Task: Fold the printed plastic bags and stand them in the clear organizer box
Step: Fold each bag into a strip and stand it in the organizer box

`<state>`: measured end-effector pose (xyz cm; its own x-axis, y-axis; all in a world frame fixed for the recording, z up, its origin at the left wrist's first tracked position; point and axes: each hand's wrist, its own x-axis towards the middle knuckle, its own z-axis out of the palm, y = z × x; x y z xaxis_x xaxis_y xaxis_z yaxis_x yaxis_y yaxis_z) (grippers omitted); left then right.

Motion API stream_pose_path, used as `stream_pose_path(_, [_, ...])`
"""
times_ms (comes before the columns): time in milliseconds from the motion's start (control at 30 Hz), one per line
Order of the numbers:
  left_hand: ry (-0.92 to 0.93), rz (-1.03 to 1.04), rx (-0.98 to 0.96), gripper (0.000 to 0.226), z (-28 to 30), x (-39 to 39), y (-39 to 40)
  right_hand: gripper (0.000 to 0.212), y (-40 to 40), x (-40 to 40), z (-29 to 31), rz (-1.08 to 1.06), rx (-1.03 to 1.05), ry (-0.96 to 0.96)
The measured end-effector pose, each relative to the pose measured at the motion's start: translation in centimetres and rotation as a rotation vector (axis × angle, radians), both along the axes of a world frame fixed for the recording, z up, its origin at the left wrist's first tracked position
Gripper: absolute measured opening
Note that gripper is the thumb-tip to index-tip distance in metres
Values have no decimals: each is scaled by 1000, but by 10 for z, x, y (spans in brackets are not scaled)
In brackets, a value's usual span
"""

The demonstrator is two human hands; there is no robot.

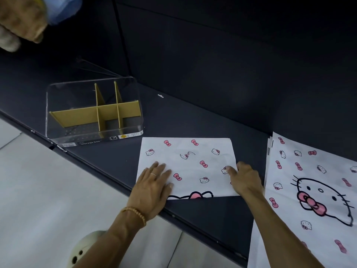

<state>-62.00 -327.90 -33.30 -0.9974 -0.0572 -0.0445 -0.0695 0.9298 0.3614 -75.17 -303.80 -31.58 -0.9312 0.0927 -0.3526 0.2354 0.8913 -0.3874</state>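
Observation:
A white plastic bag printed with pink bows and cat faces lies folded flat on the dark table. My left hand presses flat on its left part with straight fingers. My right hand holds the bag's right edge, thumb on top and fingers curled under it. The clear organizer box with yellow dividers stands at the back left with nothing in its compartments. A second printed bag lies unfolded on the right, hanging over the table's front edge.
The dark table runs diagonally; its front edge drops to a pale tiled floor. Dark wall panels rise behind. A blurred sleeve and hand of another person are at top left. A pale shoe is below.

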Motion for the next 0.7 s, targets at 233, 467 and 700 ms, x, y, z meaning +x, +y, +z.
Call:
stream_pose_path(233, [-153,-108,-124,81,-8,-6,-14,35,-4,4,-3,-47,21,85])
stream_pose_path(467, [-158,-119,-262,87,-15,-9,-11,44,-48,37,4,177,146,558])
stream_pose_path(700, [-148,-128,-277,87,-15,-8,-12,55,-80,74,-33,733,102,337])
